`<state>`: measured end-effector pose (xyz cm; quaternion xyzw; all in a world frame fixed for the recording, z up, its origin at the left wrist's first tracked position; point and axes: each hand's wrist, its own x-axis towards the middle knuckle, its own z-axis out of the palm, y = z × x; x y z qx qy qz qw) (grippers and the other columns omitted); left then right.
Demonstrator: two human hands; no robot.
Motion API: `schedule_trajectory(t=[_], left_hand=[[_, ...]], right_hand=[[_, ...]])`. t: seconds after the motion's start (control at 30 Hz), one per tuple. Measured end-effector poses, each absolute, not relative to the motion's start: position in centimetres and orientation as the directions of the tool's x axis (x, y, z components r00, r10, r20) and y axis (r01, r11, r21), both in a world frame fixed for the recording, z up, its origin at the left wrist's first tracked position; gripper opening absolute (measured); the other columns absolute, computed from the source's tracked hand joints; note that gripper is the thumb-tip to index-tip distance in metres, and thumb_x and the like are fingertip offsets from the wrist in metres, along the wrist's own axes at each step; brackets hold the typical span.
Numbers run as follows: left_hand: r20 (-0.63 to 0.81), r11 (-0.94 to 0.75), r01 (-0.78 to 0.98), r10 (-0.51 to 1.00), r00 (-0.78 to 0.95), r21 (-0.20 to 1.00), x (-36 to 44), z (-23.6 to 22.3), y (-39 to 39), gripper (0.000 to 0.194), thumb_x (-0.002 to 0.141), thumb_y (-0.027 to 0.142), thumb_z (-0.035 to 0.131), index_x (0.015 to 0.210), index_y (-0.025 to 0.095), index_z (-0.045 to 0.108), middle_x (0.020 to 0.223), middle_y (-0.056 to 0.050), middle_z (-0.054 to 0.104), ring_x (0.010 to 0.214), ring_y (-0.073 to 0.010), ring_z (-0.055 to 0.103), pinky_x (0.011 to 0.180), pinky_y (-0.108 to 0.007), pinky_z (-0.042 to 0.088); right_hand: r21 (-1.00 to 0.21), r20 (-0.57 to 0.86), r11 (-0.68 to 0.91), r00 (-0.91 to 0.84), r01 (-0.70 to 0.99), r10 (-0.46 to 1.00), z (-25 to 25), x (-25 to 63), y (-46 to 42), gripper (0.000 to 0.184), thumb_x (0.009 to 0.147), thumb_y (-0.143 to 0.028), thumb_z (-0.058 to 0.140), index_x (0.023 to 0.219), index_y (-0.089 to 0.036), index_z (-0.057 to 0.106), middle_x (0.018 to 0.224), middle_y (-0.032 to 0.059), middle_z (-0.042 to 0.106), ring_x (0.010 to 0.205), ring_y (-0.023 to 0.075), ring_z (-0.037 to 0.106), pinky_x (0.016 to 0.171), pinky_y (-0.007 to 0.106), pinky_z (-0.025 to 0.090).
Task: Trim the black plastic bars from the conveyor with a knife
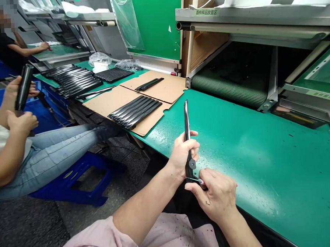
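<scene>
A green surface (266,162) spans the front; on it lie sheets of cardboard (151,128) bearing a row of glossy black strips (135,111); both forearms reach in from below, and the left hand (183,152) is curled closed round a black part (187,129), held nearly upright over the surface's near edge; the right hand (217,194), bent inward with fingers closed, grips a small blade (194,179) against the part's lower end; the shelf label (206,12) above reads 首件样品放置区.

The right hand (220,194) partly hides its thin-bladed tool (195,179); the left edge crops the seated co-worker (49,153)
</scene>
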<state>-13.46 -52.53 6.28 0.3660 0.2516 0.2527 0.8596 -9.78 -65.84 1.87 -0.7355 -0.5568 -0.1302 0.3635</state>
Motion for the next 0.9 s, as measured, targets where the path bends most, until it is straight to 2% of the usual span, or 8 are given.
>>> schedule_trajectory(t=[0.07, 0.13, 0.23, 0.3, 0.43, 0.57, 0.77, 0.9], left_hand=[[-0.248, 0.63, -0.278, 0.615, 0.749, 0.725, -13.5, 6.2, -52.4, 0.033, 0.068, 0.008, 0.057, 0.098, 0.019, 0.05, 0.047, 0.012, 0.03, 0.039, -0.0052, 0.021, 0.035, -0.016, 0.024], [-0.235, 0.656, -0.322, 0.613, 0.754, 0.682, -13.4, 6.3, -52.2, 0.034, 0.071, 0.008, 0.055, 0.102, 0.019, 0.05, 0.054, 0.01, 0.04, 0.039, -0.0043, 0.026, 0.037, -0.016, 0.028], [-0.184, 0.663, -0.388, 0.622, 0.761, 0.64, -13.5, 6.3, -52.0, 0.043, 0.074, 0.003, 0.05, 0.114, 0.019, 0.049, 0.075, 0.002, 0.055, 0.047, -0.0049, 0.042, 0.043, -0.017, 0.038], [-0.152, 0.658, -0.425, 0.634, 0.758, 0.622, -13.7, 6.3, -51.9, 0.044, 0.079, 0.001, 0.049, 0.119, 0.019, 0.048, 0.084, -0.001, 0.058, 0.053, -0.0054, 0.048, 0.045, -0.016, 0.04], [-0.143, 0.714, -0.427, 0.588, 0.796, 0.555, -14.2, 5.9, -52.1, 0.021, 0.097, 0.017, 0.046, 0.116, 0.015, 0.053, 0.077, 0.0, 0.053, 0.046, -0.0006, 0.036, 0.039, -0.009, 0.03], [-0.151, 0.79, -0.373, 0.497, 0.855, 0.487, -14.5, 5.8, -52.4, 0.017, 0.101, 0.021, 0.042, 0.108, 0.013, 0.056, 0.074, 0.0, 0.051, 0.043, 0.0013, 0.033, 0.036, -0.007, 0.029], [-0.188, 0.834, -0.361, 0.468, 0.864, 0.417, -14.4, 6.0, -52.5, 0.019, 0.101, 0.019, 0.041, 0.102, 0.012, 0.058, 0.073, 0.001, 0.048, 0.042, 0.0023, 0.034, 0.036, -0.006, 0.03], [-0.215, 0.834, -0.372, 0.483, 0.849, 0.407, -14.2, 6.0, -52.5, 0.018, 0.101, 0.019, 0.042, 0.1, 0.012, 0.058, 0.072, 0.001, 0.047, 0.042, 0.002, 0.035, 0.035, -0.006, 0.03]], right_hand=[[-0.362, 0.614, -0.07, 0.294, 0.93, 0.733, 1.6, -10.1, -66.0, 0.059, 0.099, -0.063, 0.046, 0.059, -0.02, 0.041, 0.054, -0.0036, 0.04, 0.048, 0.0125, 0.036, 0.052, 0.032, 0.019], [-0.35, 0.625, -0.013, 0.243, 0.937, 0.742, 1.5, -10.3, -66.3, 0.058, 0.099, -0.061, 0.047, 0.058, -0.02, 0.041, 0.054, -0.0034, 0.039, 0.049, 0.0128, 0.036, 0.053, 0.032, 0.02], [-0.413, 0.628, 0.016, 0.273, 0.91, 0.729, 1.5, -10.3, -66.7, 0.055, 0.1, -0.056, 0.049, 0.059, -0.021, 0.038, 0.056, -0.0042, 0.035, 0.05, 0.0128, 0.033, 0.053, 0.032, 0.02], [-0.468, 0.61, -0.025, 0.343, 0.883, 0.715, 1.6, -9.9, -66.8, 0.054, 0.099, -0.057, 0.051, 0.062, -0.021, 0.038, 0.057, -0.0049, 0.034, 0.05, 0.0124, 0.032, 0.053, 0.031, 0.02], [-0.504, 0.537, -0.086, 0.39, 0.859, 0.748, 1.9, -8.9, -66.3, 0.057, 0.094, -0.071, 0.047, 0.069, -0.02, 0.042, 0.063, -0.0047, 0.04, 0.054, 0.0123, 0.038, 0.055, 0.029, 0.024], [-0.46, 0.526, -0.064, 0.33, 0.886, 0.783, 2.4, -8.5, -65.8, 0.064, 0.091, -0.08, 0.039, 0.069, -0.02, 0.045, 0.064, -0.0037, 0.044, 0.055, 0.0129, 0.04, 0.055, 0.029, 0.024], [-0.363, 0.608, -0.076, 0.298, 0.929, 0.736, 2.5, -8.7, -65.9, 0.065, 0.096, -0.074, 0.034, 0.06, -0.02, 0.041, 0.055, -0.0041, 0.041, 0.049, 0.0119, 0.037, 0.053, 0.03, 0.021], [-0.345, 0.621, -0.112, 0.317, 0.932, 0.717, 2.2, -8.9, -66.1, 0.063, 0.099, -0.069, 0.035, 0.059, -0.02, 0.041, 0.054, -0.0036, 0.041, 0.048, 0.012, 0.037, 0.053, 0.031, 0.02]])
